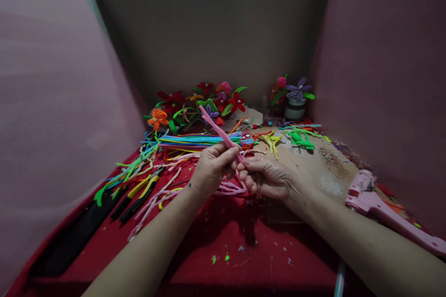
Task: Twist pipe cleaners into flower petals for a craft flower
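A bundle of pink pipe cleaners (219, 128) slants up and to the left from between my hands. My left hand (216, 163) is closed around its middle, thumb on top. At the lower end, the fingers of my right hand (265, 177) are curled and pinch the pink stems; my fingers partly hide that end. Below and behind my hands lie loose pink pipe cleaners (230, 189). Just beyond them is a stack of straight blue, yellow and other coloured pipe cleaners (198, 139).
Yellow-and-black pliers (139, 195) lie at left. A pink glue gun (386, 216) rests at right beside a brown board (324, 171). Green pieces (301, 139) and yellow pieces (273, 141) sit on the board. Pipe-cleaner flowers (170, 102) and a small pot (294, 108) stand at the back.
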Demonstrator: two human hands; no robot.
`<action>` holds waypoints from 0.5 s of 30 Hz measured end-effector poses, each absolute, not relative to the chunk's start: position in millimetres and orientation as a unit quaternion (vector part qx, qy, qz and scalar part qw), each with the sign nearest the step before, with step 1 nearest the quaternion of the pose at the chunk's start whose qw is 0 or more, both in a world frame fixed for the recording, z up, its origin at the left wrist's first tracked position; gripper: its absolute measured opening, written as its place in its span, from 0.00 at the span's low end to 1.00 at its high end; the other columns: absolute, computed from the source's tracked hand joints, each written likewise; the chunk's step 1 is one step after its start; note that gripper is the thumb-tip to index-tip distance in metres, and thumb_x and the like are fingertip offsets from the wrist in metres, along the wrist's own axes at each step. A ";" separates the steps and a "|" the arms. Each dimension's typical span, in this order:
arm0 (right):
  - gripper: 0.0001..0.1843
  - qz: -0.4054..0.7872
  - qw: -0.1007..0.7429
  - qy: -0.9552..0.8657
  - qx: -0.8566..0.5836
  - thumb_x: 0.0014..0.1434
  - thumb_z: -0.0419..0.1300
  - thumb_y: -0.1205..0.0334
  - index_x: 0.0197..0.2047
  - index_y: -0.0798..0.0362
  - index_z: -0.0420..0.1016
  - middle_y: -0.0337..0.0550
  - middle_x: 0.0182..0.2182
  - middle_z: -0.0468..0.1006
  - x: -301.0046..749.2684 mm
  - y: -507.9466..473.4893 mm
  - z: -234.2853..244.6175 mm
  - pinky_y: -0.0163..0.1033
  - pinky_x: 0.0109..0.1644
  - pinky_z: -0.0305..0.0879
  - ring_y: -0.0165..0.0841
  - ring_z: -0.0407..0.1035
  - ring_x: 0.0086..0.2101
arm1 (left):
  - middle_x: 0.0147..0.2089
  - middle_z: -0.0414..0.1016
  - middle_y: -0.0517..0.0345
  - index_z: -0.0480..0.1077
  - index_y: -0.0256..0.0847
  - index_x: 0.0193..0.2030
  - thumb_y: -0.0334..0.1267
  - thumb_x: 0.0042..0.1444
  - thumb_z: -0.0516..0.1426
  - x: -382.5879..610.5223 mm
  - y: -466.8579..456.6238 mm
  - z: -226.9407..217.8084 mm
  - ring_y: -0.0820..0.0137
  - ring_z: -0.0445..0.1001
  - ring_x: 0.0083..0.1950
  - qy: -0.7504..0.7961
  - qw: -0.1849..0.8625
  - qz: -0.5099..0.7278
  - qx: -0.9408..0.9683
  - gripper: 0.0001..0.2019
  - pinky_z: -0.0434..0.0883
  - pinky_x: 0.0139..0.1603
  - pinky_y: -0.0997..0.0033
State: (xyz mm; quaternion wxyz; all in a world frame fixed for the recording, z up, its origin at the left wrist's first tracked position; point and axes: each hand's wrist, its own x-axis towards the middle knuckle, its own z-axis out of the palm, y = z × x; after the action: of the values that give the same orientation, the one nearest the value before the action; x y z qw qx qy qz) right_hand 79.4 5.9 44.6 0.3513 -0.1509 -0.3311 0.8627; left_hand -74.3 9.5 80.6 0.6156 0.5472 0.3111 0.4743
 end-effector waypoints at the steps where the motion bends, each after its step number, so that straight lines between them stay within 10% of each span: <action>1: 0.05 0.859 0.354 -0.337 -0.151 0.57 0.55 0.67 0.33 0.60 0.72 0.42 0.21 0.74 78.9 5.3 45.5 0.28 0.24 0.68 0.26 0.70 0.21 | 0.20 0.68 0.62 0.70 0.35 0.30 0.40 0.50 0.60 -74.3 9.6 80.0 0.80 0.63 0.17 0.323 0.599 0.471 0.561 0.09 0.58 0.17 0.81; 15: 0.03 0.881 0.347 -0.274 -0.171 0.57 0.57 0.67 0.34 0.57 0.71 0.40 0.23 0.74 78.5 2.1 41.7 0.27 0.26 0.67 0.24 0.69 0.23 | 0.20 0.71 0.59 0.73 0.34 0.28 0.39 0.45 0.62 -75.8 8.1 84.4 0.80 0.63 0.18 0.320 0.623 0.457 0.549 0.09 0.58 0.19 0.81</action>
State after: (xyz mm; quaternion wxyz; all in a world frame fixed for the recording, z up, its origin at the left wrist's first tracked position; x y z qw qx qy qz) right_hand 78.5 2.1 41.7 0.3468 -0.1706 -0.2737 0.8807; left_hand -75.8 8.1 84.4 0.6226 0.5487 0.3196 0.4573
